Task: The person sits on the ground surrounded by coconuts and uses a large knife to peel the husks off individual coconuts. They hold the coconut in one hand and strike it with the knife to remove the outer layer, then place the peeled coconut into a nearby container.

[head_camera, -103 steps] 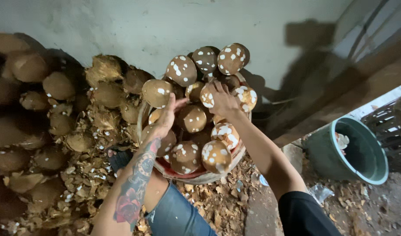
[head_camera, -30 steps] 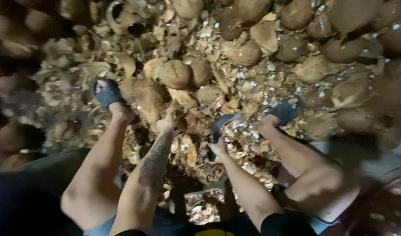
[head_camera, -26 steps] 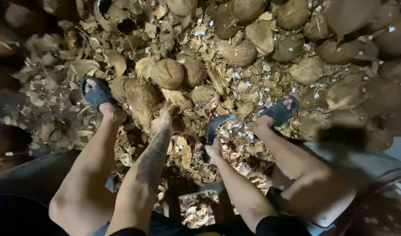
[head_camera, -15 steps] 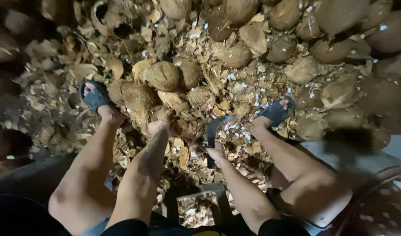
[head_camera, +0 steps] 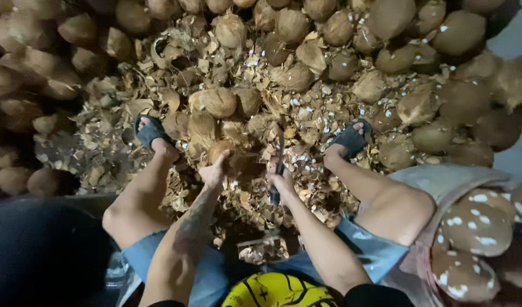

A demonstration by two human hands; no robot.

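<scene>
Head view, left hand [head_camera: 214, 172] grip cupping a coconut [head_camera: 227, 152], right hand [head_camera: 282, 183] apparently fisted on a knife [head_camera: 279, 165].

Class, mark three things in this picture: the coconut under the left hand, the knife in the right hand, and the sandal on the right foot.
coconut [head_camera: 222, 152], head view, on its brown husk beside the thumb
knife [head_camera: 280, 152], head view, on the blade above the fist
sandal [head_camera: 351, 140], head view, on its dark strap

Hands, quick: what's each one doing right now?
Left hand: holding a brown coconut.
Right hand: closed around a knife, blade pointing up.
</scene>
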